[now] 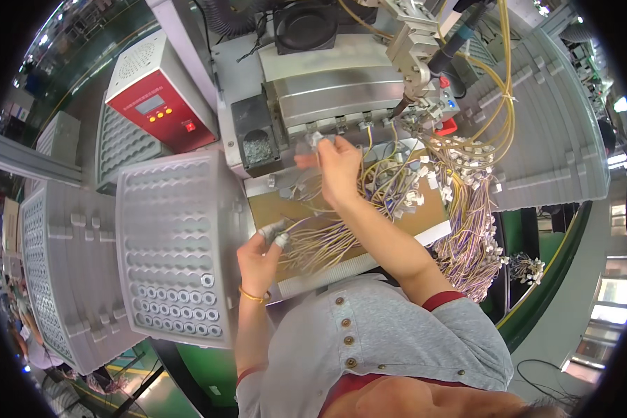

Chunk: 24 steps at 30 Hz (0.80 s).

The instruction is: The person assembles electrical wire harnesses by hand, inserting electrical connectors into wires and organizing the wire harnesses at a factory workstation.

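Note:
My right hand [339, 171] reaches up to the front of a metal fixture [338, 94]. Its fingers are drawn together at the fixture's left end, partly blurred, and whatever they pinch is too small to make out. Pale covers wrap some fingertips. Lower left, my left hand [259, 259], also with covered fingertips, is closed in a pinch at the left ends of a bundle of thin yellow and purple wires [324, 244]. What lies between its fingertips is hidden. White connectors [412, 198] cap the wires' right ends on a brown board [275, 209].
Left of my hands stands a grey tray [167, 258] with rings in its lower rows. Behind it is a red-fronted control box [161, 111]. A dark bin [259, 145] holds small bits. A tool head [414, 63] with yellow tubes hangs above. More wires [467, 244] drape at right.

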Tool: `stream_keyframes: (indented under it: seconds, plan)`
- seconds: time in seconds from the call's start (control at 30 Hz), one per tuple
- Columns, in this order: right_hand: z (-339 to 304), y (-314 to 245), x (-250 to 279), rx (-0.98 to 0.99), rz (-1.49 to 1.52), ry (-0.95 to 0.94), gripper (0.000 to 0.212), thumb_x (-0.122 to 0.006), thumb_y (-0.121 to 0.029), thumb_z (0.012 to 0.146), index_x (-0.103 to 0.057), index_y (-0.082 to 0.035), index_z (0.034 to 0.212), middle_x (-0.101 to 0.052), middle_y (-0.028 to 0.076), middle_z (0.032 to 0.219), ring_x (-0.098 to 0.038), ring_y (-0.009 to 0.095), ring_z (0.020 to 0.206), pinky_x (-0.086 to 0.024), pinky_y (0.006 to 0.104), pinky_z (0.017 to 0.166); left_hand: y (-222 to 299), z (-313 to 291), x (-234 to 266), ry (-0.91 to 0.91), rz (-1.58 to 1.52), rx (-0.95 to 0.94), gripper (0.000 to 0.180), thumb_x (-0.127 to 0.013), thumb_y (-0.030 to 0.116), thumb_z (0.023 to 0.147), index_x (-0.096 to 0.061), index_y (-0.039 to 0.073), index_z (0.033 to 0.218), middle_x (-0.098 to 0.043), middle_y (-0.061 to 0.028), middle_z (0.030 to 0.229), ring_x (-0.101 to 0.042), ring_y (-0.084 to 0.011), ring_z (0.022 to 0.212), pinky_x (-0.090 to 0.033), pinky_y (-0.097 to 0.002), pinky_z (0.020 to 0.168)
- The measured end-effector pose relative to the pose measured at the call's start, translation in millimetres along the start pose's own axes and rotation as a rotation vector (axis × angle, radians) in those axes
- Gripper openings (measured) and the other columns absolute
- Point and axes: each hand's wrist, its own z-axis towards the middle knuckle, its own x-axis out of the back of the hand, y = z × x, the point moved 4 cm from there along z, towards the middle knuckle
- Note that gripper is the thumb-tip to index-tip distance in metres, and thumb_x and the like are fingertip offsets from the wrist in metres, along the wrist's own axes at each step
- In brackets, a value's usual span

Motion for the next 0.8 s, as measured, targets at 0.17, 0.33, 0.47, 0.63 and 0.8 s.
stream_keyframes:
  seconds: [0.17, 0.33, 0.47, 0.63, 0.8]
  plan:
    - [-6, -41, 14, 0.628, -1.251, -0.257, 0.009, -0.056, -0.009, 0.077, -0.056, 0.0, 0.079, -0.057, 0.01, 0.063, -0.054, 0.017, 0.045, -0.041, 0.0286, 0.045, 17, -3, -1, 0.112, 0.375, -0.216, 0.024, -0.06, -0.001, 0.074, -0.06, -0.001, 0.098, -0.062, -0.0044, 0.084, -0.054, -0.0068, 0.072, -0.045, -0.0202, 0.064]
    - [-51, -45, 15, 0.654, -1.088, -0.611, 0.014, -0.06, -0.008, 0.072, -0.058, -0.001, 0.084, -0.054, 0.011, 0.063, -0.053, 0.021, 0.051, -0.041, 0.0296, 0.049, 34, -7, -10, 0.197, 0.361, -0.37, 0.025, -0.061, -0.004, 0.072, -0.061, -0.003, 0.097, -0.06, -0.0049, 0.081, -0.054, -0.0084, 0.072, -0.045, -0.0206, 0.066]
    - [-78, -16, 13, 0.688, -1.004, -0.931, 0.013, -0.059, -0.004, 0.071, -0.056, 0.0, 0.082, -0.05, 0.011, 0.062, -0.051, 0.023, 0.056, -0.04, 0.0308, 0.05, 32, -1, -7, 0.13, -0.129, -0.068, 0.033, -0.06, -0.003, 0.074, -0.054, -0.004, 0.107, -0.06, -0.0054, 0.091, -0.055, -0.0094, 0.078, -0.045, -0.021, 0.068]
    - [-63, -17, 25, 0.563, -0.996, -0.83, 0.006, -0.057, -0.002, 0.074, -0.052, 0.002, 0.073, -0.048, 0.008, 0.058, -0.044, 0.016, 0.049, -0.035, 0.0278, 0.046, 31, -30, 53, 0.392, 0.49, -0.27, 0.027, -0.058, 0.005, 0.078, -0.057, -0.004, 0.103, -0.06, -0.0077, 0.099, -0.055, -0.013, 0.09, -0.041, -0.024, 0.081]
    - [-55, -26, 24, 0.277, -0.855, -0.732, 0.011, -0.056, -0.005, 0.075, -0.048, 0.0, 0.069, -0.041, 0.0, 0.051, -0.034, 0.006, 0.049, -0.029, 0.0229, 0.043, 32, -84, 113, 0.78, 1.373, -0.393, 0.025, -0.058, 0.012, 0.075, -0.061, 0.003, 0.099, -0.057, -0.0143, 0.103, -0.054, -0.0298, 0.09, -0.041, -0.0359, 0.082]
